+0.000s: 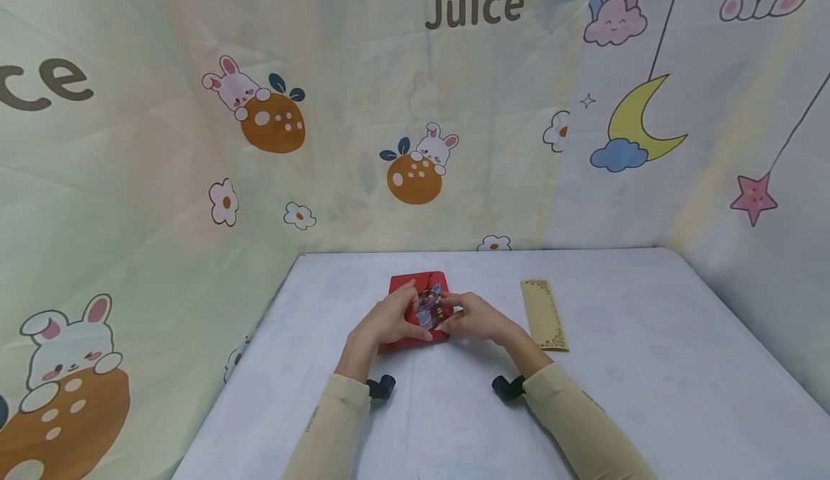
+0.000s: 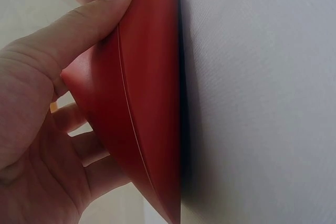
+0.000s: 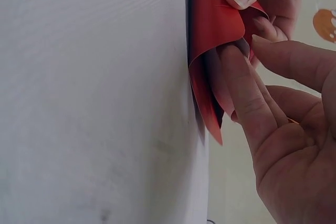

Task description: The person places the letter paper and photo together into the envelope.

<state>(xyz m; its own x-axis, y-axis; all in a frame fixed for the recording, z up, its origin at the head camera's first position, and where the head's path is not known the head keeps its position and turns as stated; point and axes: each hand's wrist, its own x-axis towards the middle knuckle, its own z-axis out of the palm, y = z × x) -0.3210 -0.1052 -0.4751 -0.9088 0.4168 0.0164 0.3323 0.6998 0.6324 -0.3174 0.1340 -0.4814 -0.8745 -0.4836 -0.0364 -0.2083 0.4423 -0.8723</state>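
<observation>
A red paper packet [image 1: 403, 280] lies at the middle of the table, with a colourful cartoon picture [image 1: 429, 308] showing between the hands. My left hand [image 1: 387, 316] pinches its left part, thumb on top of the red paper [image 2: 149, 82] and the other fingers behind. From the right, my right hand [image 1: 481, 317] reaches into the packet's edge. In the right wrist view its fingertips go under a curled red flap [image 3: 216, 22], hidden inside the fold, while its thumb stands apart from them at the flap's edge.
A gold strip [image 1: 543, 314] with an ornate border lies flat to the right, close beside the right wrist. Black camera mounts [image 1: 381, 388] are strapped at both wrists. The white-covered table [image 1: 648, 365] meets cartoon-printed cloth walls [image 1: 493, 141] behind and at the sides.
</observation>
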